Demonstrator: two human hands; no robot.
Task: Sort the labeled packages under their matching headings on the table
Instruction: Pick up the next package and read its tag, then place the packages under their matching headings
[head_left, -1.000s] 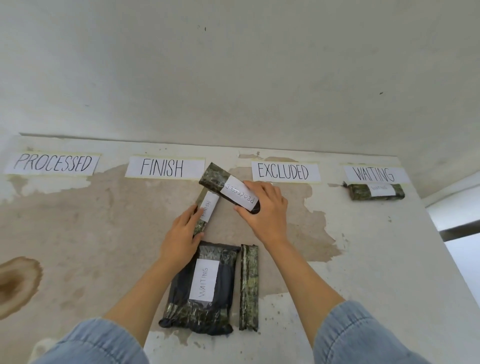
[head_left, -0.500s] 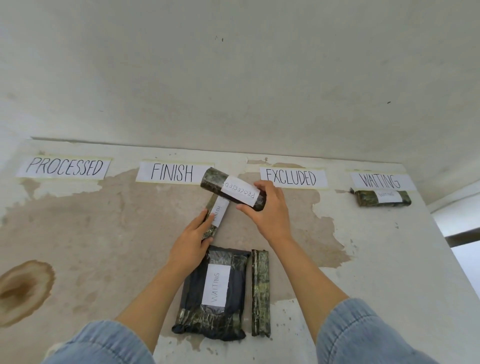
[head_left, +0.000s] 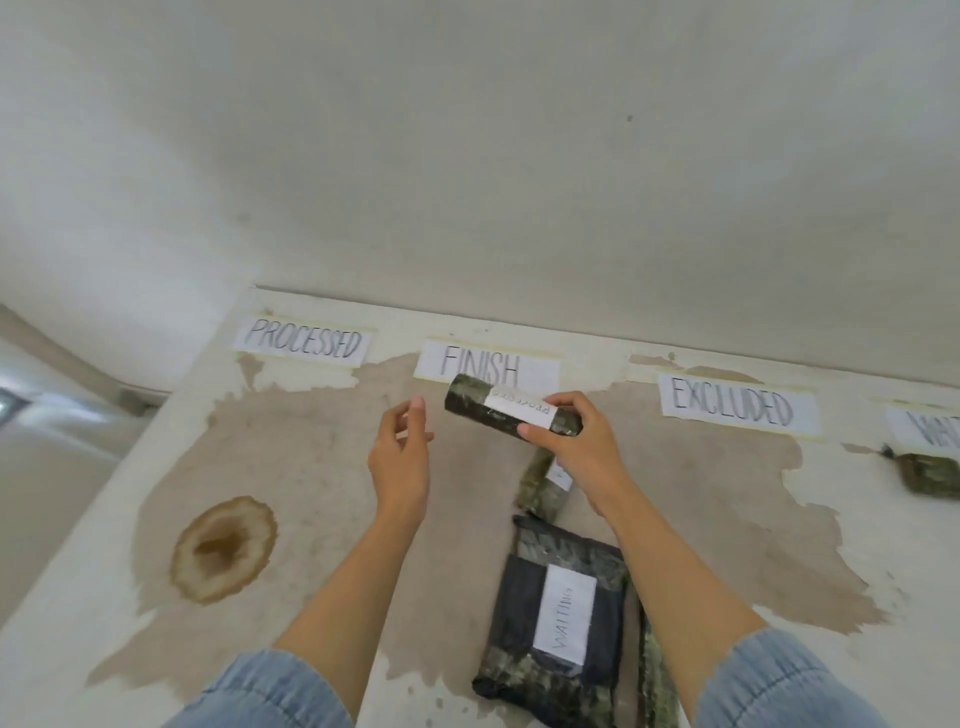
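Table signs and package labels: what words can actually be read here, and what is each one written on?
"PROCESSED": paper heading taped to the table.
"FINISH": paper heading, lower edge hidden by the held package.
"EXCLUDED": paper heading.
"WA...": heading at the right edge, cut off by the frame.
"WAITING": label on the flat dark package.
Held package's label, in the right hand: upside down, too blurred to read.
Small package behind that hand: label mostly hidden.
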